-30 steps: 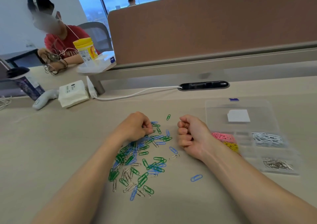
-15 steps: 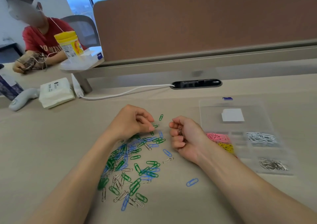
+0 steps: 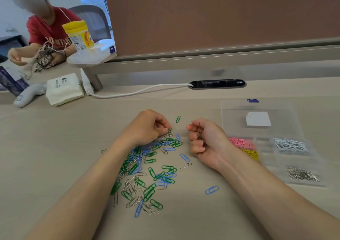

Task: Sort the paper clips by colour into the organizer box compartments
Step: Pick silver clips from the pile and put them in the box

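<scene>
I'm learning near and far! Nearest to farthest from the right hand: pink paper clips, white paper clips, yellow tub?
1. Pink paper clips, beside the right hand.
2. White paper clips, farther right.
3. Yellow plastic tub, far back left.

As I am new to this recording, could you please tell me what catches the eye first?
A heap of green, blue and silver wire paper clips lies mid-table between the forearms. Right of it, the clear plastic organizer box holds pink, yellow, white and silver clips apart.
</scene>
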`<state>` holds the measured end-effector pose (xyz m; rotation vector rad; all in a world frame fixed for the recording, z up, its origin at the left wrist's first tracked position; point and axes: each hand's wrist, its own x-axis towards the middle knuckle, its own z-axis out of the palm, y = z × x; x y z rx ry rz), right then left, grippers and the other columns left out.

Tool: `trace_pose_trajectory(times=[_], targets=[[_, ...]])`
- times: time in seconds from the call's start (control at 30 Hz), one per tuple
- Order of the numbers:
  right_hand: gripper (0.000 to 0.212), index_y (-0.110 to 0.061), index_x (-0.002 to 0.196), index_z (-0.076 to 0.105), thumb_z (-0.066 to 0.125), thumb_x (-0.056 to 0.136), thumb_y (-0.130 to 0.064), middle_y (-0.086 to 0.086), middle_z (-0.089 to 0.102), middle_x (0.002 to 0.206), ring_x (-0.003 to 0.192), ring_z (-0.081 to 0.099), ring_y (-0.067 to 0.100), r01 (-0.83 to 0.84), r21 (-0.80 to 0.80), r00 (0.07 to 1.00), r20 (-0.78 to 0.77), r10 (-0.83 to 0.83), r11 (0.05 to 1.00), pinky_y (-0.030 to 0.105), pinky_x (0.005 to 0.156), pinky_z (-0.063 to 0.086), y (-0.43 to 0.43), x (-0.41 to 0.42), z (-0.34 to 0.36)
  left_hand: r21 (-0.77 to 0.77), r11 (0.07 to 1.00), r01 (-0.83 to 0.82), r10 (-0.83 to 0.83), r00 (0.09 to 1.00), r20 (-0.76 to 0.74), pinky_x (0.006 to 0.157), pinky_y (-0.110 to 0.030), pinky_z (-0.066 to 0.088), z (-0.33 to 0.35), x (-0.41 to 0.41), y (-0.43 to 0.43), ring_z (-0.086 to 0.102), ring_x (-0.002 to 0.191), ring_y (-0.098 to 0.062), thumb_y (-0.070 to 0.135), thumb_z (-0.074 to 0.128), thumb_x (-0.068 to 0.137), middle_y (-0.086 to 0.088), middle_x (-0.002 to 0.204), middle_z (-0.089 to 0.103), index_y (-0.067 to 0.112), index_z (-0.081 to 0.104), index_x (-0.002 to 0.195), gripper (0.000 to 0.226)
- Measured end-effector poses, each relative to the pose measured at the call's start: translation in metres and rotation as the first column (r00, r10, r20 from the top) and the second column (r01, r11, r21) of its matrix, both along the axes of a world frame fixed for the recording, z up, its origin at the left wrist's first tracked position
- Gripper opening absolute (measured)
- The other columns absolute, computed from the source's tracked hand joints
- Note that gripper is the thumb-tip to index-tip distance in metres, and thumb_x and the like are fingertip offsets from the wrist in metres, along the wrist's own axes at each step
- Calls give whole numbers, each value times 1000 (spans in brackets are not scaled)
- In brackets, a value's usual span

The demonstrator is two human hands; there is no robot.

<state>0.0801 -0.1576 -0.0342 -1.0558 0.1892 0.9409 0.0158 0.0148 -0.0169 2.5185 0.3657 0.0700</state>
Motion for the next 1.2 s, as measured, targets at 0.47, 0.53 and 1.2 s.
trace_pose_trajectory(times=[0.47,0.53,1.2], targets=[[25,-3,78,59,49,94,-19,5,44,52,34,28,8,5,-22,1000,-14,-5,1000,15,30,24,0,-2,3,92,993,70,-70,998,2,58,-9,40,10,0,-9,53,54,4,13,73,84,6,69,68,24,67,72,18],[30,2,84,62,47,96,-21,11,52,58,35,36,10,-11,-4,999,-33,11,1000,14,31,31,-1,-3,4,-21,994,106,-102,987,123,62,-16,46,22,-3,-19,57,58,-1,14,75,83,1,71,70,20,70,75,11],[39,-18,56,41,47,94,-24,-6,20,49,30,13,6,-147,49,987,-59,149,988,11,28,8,-2,-4,3,152,985,-80,90,994,-61,54,-7,35,-6,0,31,54,63,3,26,77,82,10,78,65,21,70,80,9]])
